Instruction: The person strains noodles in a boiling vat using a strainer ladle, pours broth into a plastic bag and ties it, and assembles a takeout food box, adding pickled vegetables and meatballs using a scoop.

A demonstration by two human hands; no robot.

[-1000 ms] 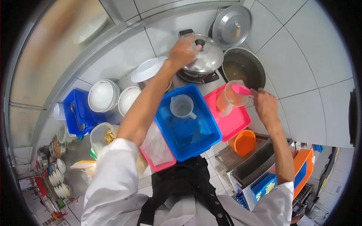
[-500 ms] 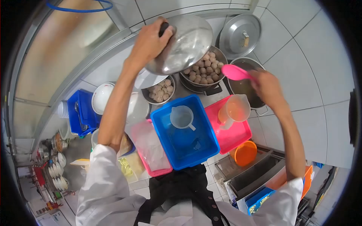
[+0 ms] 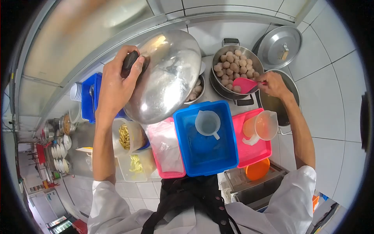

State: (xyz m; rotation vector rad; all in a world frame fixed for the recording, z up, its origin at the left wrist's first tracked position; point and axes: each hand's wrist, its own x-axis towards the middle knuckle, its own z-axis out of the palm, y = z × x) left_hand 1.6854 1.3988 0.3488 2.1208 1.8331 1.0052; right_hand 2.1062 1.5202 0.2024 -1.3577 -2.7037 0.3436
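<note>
My left hand (image 3: 124, 80) grips the black knob of a large shiny pot lid (image 3: 167, 76), held tilted off to the left of the pot. That lid hides part of a smaller bowl of meatballs (image 3: 194, 93). In my right hand (image 3: 274, 84) is a pink ladle (image 3: 245, 85), its bowl at the near right edge of the meatballs (image 3: 235, 64) heaped in a steel pot (image 3: 255, 58). Whether the ladle holds anything cannot be seen. Just under my right wrist stands a second pot (image 3: 290, 84) of brownish liquid.
A blue basin (image 3: 210, 156) holds a clear measuring jug (image 3: 207, 124). Right of it, a pink tray (image 3: 259, 154) carries a jug with orange contents (image 3: 260, 126). Another metal lid (image 3: 279, 46) leans against the tiled wall. Bagged plastic fills a pink tray (image 3: 177, 173) at left.
The lid has moved left and nearer to me, fully uncovering the meatball pot. My right hand has lowered the ladle from above the liquid pot's rim into the meatballs. The view has shifted.
</note>
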